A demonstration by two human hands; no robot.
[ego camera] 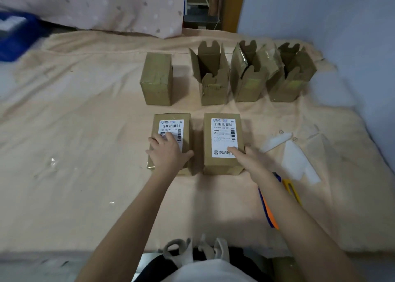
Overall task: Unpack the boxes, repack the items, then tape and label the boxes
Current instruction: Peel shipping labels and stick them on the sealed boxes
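Both hands flat on labelled brown cardboard boxes: left hand (168,153) on one (171,142), right hand (250,159) on the other (222,142). Behind: one sealed plain box (157,79), three open-flapped boxes (213,76).

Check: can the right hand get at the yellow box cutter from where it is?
Probably yes. The right hand rests on the labelled box; the yellow cutter lies uncovered on the blanket beside that forearm.
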